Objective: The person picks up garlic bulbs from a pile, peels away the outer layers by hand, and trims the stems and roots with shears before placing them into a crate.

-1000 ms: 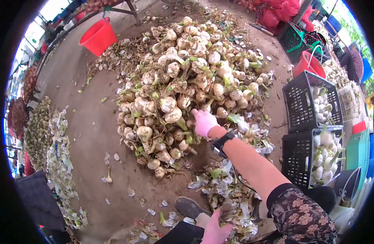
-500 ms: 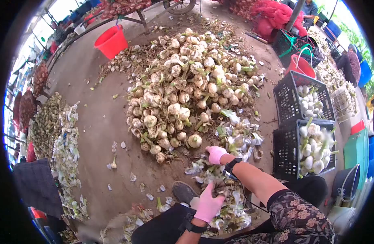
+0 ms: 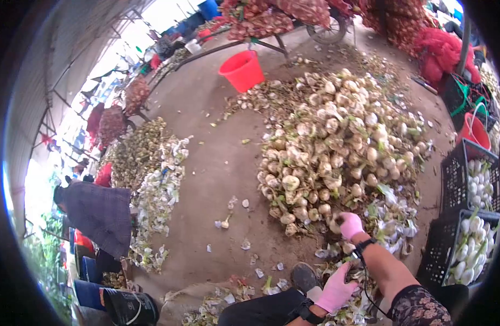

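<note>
A large heap of garlic bulbs [image 3: 337, 146] with dirty skins and cut stalks lies on the floor ahead of me. At its near edge, my right hand [image 3: 350, 225], in a pink glove, has its fingers curled on a garlic bulb [image 3: 334, 224], which they partly cover. My left hand [image 3: 337, 289], also pink-gloved, is lower, over peeled skins near my knee. Its thumb and fingers are apart, with nothing visible between them. Loose garlic skins and leaves [image 3: 394, 217] lie to the right of my right hand. Dark bands with a thin cable circle my right wrist.
Black crates [image 3: 437, 247] of cleaned white garlic [image 3: 472, 250] stand at the right, with a red bucket [image 3: 474, 130] behind. Another red bucket [image 3: 243, 71] is beyond the heap. At left, a person in dark clothing [image 3: 98, 214] is beside another garlic pile [image 3: 138, 152].
My view has swung left, so everything sits farther right. My right hand has reached a bulb at the heap's edge. The blurred dark clump at my left hand no longer shows.
</note>
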A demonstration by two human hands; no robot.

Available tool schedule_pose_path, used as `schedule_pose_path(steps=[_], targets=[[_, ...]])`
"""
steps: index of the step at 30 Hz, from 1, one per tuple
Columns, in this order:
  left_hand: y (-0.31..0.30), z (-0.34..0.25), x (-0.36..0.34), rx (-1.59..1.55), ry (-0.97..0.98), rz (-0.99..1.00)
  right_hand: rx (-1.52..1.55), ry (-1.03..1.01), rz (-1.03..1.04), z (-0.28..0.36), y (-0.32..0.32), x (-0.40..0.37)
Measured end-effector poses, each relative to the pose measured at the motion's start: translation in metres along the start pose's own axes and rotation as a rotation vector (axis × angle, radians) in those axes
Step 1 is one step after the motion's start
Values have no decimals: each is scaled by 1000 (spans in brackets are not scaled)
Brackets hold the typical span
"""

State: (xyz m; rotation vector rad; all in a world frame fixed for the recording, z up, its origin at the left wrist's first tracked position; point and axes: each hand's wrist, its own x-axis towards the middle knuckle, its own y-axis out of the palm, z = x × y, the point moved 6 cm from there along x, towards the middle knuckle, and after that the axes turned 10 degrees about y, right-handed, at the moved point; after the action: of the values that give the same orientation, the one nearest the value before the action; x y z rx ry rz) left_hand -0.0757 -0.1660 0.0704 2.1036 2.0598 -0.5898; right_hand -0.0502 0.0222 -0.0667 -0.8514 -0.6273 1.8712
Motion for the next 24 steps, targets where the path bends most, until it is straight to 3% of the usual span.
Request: schedule_pose_path(steps=[1,3,6,7,9,11,12,14,15,18,24], targets=[[-4,5,3,-1,11,-25,52,-44,-35,-11,-4,-7],[-15,9,4,225,232,-196,399,19,112,-30,-11,-28],[-33,-16,-3,473,98,-177,786,105,283,0,-61,-89],[-33,-15,-4,538,132,-174,867,100,325,16,-82,-112],[-25,11,2,407,255,-237,940,73,363,30,-102,-136],[-30,-10,-8,233,430,-296,1242,131,390,24,-108,-153],[-33,-27,-13,232,444,-306,1235,114,389,25,-107,-159],[-35,-46,-24,220,417,-347,1273,-53,217,28,-115,-166],[-35,-56,-30,272,517,-424,1527,-21,278,37,-118,-175],[-24,-69,-44,243,593,-439,1564,89,195,46,-111,-192],[-20,-63,-51,166,620,-428,1472,78,69,54,-125,-208]])
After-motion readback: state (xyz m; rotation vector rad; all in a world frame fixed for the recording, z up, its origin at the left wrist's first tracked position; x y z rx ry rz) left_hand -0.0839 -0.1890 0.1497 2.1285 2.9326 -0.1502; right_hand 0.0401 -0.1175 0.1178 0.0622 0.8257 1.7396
